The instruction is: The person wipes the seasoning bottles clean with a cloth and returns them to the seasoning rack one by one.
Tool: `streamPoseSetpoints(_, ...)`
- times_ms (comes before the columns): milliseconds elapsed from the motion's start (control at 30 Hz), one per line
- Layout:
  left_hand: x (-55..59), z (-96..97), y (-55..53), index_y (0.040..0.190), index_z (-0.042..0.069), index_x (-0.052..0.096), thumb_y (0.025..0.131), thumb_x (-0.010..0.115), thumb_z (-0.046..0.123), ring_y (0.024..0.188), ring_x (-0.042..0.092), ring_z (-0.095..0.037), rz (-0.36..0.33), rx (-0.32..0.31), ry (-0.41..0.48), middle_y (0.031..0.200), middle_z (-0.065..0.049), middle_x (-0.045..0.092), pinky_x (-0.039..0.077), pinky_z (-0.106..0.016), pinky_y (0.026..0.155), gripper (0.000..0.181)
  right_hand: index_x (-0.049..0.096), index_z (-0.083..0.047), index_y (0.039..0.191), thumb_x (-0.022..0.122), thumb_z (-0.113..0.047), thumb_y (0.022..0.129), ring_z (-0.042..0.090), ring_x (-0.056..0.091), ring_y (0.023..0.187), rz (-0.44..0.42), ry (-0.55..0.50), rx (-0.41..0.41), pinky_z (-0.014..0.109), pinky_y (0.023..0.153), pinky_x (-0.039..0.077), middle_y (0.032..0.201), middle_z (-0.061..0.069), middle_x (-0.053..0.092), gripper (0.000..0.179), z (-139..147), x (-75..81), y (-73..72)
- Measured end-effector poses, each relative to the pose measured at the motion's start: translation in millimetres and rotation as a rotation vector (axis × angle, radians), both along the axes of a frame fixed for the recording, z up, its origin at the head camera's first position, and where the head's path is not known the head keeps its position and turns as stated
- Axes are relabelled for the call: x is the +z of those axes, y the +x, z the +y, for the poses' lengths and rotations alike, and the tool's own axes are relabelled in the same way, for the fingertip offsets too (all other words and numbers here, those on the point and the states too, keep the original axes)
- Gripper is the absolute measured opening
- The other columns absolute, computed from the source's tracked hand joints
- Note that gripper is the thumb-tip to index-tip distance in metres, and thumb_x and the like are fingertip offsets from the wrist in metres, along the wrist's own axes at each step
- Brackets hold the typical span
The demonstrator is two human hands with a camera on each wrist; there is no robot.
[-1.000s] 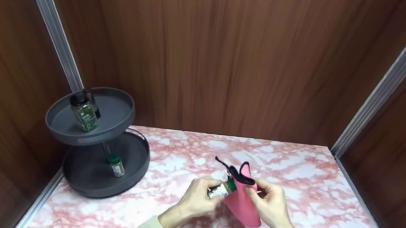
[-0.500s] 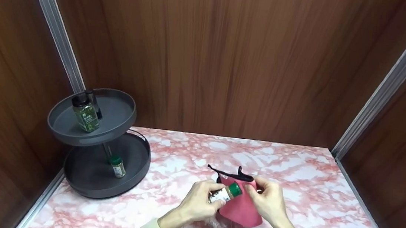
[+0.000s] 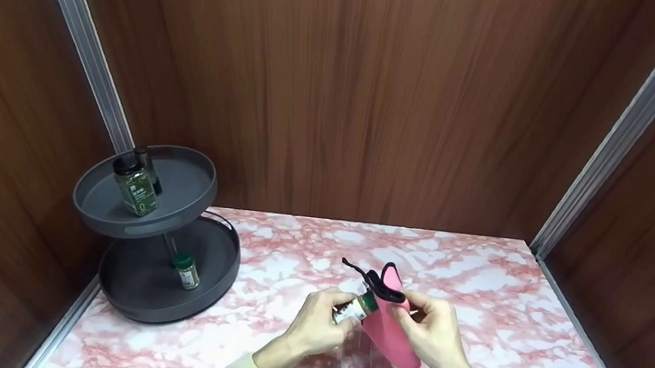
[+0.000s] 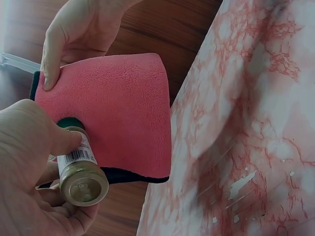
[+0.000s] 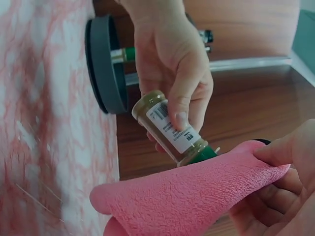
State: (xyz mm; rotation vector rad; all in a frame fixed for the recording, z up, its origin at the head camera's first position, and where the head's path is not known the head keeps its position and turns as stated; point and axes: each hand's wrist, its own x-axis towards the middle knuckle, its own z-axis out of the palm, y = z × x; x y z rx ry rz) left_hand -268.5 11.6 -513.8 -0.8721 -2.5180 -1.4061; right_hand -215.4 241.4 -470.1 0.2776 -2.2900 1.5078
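Note:
My left hand (image 3: 317,321) grips a small spice jar (image 5: 170,128) with a green cap and a barcode label. In the left wrist view its round glass base (image 4: 84,188) faces the camera, with the thumb across the label. A pink cloth (image 4: 113,108) with dark edging hangs from my right hand (image 3: 432,332), pinched near its upper edge between thumb and fingers. The green cap (image 5: 203,154) meets the cloth, which hides part of it. Both hands hold these things above the marbled table, close together.
A dark two-tier round stand (image 3: 147,305) is at the left. Its upper tray carries a green-labelled black-capped jar (image 3: 136,189) and a slim dark bottle (image 3: 151,173). Another green-capped spice jar (image 3: 187,272) stands on the lower tray. Wood panels enclose the marbled table (image 3: 272,263).
Half a second ago the cloth was spread flatter behind the jar with the cap fully showing. Now it is folded and turned, covering part of the cap, much as one second ago.

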Motion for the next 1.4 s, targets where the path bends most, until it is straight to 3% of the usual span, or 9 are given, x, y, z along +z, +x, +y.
streamPoseSetpoints(233,-3.5,-2.9,4.8,0.114,0.014,0.086,0.086,0.079,0.007,0.077,0.052,0.003,0.041,-0.027,-0.014,0.092,-0.005,0.074,0.045,-0.013,0.068,0.030,0.088,-0.008,0.102,0.080,0.008,0.092,-0.001,0.064,0.066,-0.003,0.043,-0.030,0.015,0.058,0.055,0.084,0.007,0.083,0.020,0.4,-4.9,-7.6)
streamPoseSetpoints(433,-3.2,-1.6,11.9,0.122,0.015,0.085,0.089,0.081,0.008,0.081,0.058,0.002,-0.004,-0.069,0.001,0.100,-0.005,0.076,0.051,-0.014,0.071,0.034,0.075,-0.012,0.078,0.079,0.006,0.094,-0.001,0.059,0.065,-0.068,0.085,-0.058,0.015,0.058,0.051,0.074,0.001,0.073,0.025,3.6,-12.3,-18.1)
streamPoseSetpoints(533,-2.4,0.6,13.0,0.125,0.015,0.084,0.091,0.080,0.008,0.082,0.060,0.000,-0.037,-0.084,0.017,0.104,-0.006,0.077,0.054,-0.016,0.072,0.034,0.069,-0.010,0.073,0.080,0.005,0.095,0.000,0.059,0.066,-0.100,0.073,-0.071,0.015,0.058,0.050,0.075,0.003,0.074,0.028,5.6,-15.2,-21.0)
streamPoseSetpoints(733,-4.7,2.6,10.8,0.128,0.010,0.081,0.094,0.080,0.012,0.088,0.066,-0.002,-0.123,-0.072,0.099,0.113,-0.008,0.082,0.060,-0.020,0.081,0.034,0.080,-0.003,0.086,0.080,0.006,0.094,0.001,0.063,0.068,-0.084,-0.004,-0.092,0.016,0.059,0.052,0.082,0.010,0.080,0.012,8.2,-17.2,-24.2)
streamPoseSetpoints(867,-6.5,3.7,7.8,0.124,0.007,0.080,0.091,0.081,0.012,0.093,0.071,-0.002,-0.172,-0.063,0.194,0.113,-0.011,0.084,0.065,-0.025,0.088,0.033,0.083,0.000,0.091,0.079,0.008,0.094,0.000,0.064,0.069,-0.055,-0.044,-0.111,0.014,0.060,0.054,0.081,0.012,0.079,0.009,10.6,-16.6,-24.3)
streamPoseSetpoints(1100,-4.6,6.0,3.5,0.118,0.006,0.080,0.086,0.080,0.007,0.089,0.075,-0.004,-0.228,-0.039,0.290,0.106,-0.012,0.084,0.067,-0.025,0.087,0.032,0.085,0.006,0.105,0.081,0.008,0.093,-0.001,0.071,0.074,-0.008,-0.150,-0.138,0.014,0.066,0.060,0.091,0.021,0.084,0.013,10.7,-14.7,-20.9)
streamPoseSetpoints(1400,-5.4,10.3,-0.9,0.121,0.004,0.080,0.086,0.089,0.005,0.097,0.082,-0.018,-0.210,-0.011,0.368,0.109,-0.016,0.085,0.068,-0.025,0.090,0.036,0.085,0.008,0.099,0.081,0.012,0.092,-0.001,0.074,0.075,0.112,-0.215,-0.113,0.013,0.064,0.060,0.089,0.005,0.084,0.009,-3.4,-12.7,-24.1)
